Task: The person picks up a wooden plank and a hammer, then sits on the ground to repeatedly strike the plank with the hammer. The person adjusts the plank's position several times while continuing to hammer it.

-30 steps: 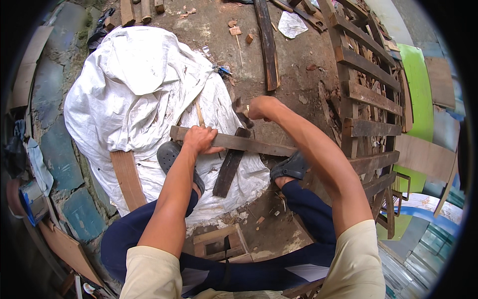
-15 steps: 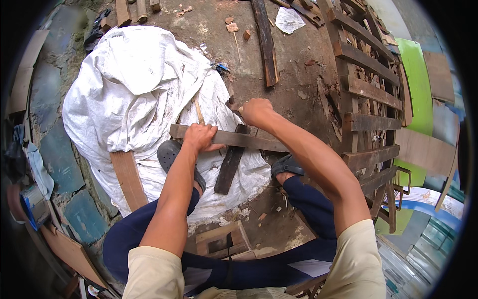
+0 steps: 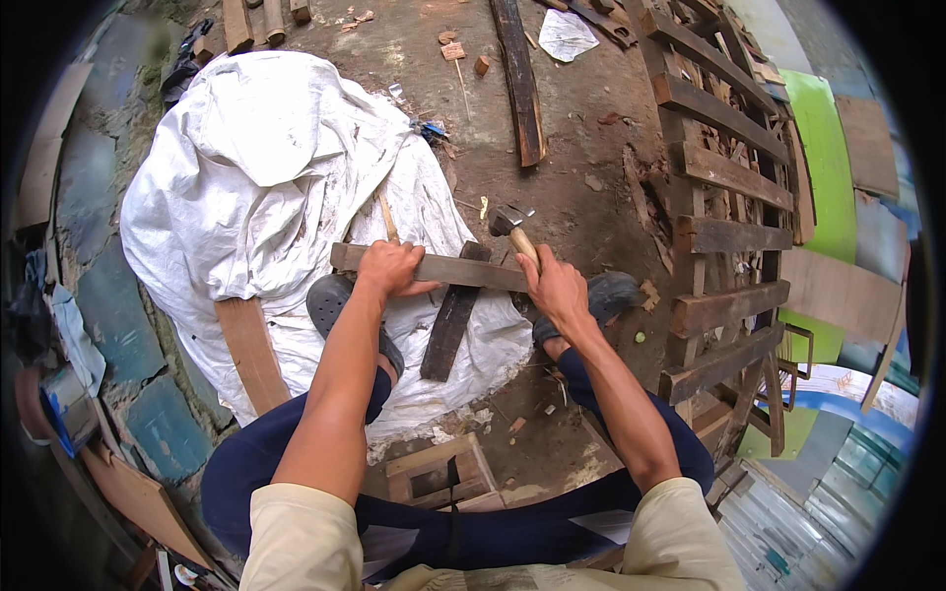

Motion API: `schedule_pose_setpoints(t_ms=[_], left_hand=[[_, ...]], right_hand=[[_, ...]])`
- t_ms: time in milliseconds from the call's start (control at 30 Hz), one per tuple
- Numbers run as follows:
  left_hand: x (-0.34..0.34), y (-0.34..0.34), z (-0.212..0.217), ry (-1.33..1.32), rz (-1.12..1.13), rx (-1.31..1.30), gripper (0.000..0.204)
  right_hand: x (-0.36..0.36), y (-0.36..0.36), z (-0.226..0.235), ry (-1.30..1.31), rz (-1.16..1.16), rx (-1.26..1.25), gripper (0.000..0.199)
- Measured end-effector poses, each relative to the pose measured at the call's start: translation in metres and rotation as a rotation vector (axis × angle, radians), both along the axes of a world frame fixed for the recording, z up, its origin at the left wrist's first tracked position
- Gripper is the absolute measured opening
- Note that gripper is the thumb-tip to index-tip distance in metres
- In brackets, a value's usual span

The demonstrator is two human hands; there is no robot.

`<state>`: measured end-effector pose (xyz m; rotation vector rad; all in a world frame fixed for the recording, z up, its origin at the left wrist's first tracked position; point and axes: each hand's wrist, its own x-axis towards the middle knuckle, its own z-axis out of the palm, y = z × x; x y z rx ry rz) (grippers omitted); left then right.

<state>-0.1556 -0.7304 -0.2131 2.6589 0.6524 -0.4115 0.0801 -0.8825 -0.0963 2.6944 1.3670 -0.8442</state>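
Here, the right hand [image 3: 560, 293] grips a hammer [image 3: 518, 234]! The left hand [image 3: 390, 268] clasps a plank [image 3: 473, 274] crossing a darker batten [image 3: 453, 327].

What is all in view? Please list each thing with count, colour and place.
Hammer: 1, dark and tan, centre
Sheet: 1, white, left of centre
Short timber: 1, blackish, on sheet
Plank: 1, grey-brown, across short timber
Board: 1, reddish-brown, lower left
Slatted frame: 1, brown, right
Long beam: 1, dark, top centre
Panel: 1, green, far right
Blocks: several, teal, left
Scraps: many, brown, scattered
Clogs: 2, grey, flanking short timber
Left grip: 1, bare, holding plank
Right grip: 1, bare, around hammer
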Motion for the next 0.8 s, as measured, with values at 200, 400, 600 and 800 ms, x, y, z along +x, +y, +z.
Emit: schedule_pose_setpoints(t_ms=[200, 400, 600, 800], left_hand=[[0.005, 0.000, 0.005, -0.042, -0.010, 0.026, 0.071], [0.003, 0.001, 0.005, 0.023, -0.004, 0.006, 0.071], [0.005, -0.001, 0.001, -0.049, -0.020, 0.032, 0.069], [0.001, -0.004, -0.004, -0.132, -0.017, 0.086, 0.066]], right_hand=[[-0.022, -0.067, -0.050, -0.018, -0.164, 0.346, 0.040], [-0.037, -0.046, -0.033, -0.008, -0.213, 0.557, 0.040], [-0.029, -0.082, -0.079, 0.078, -0.277, 0.350, 0.038], [-0.027, -0.080, -0.070, 0.118, -0.483, 0.282, 0.042]])
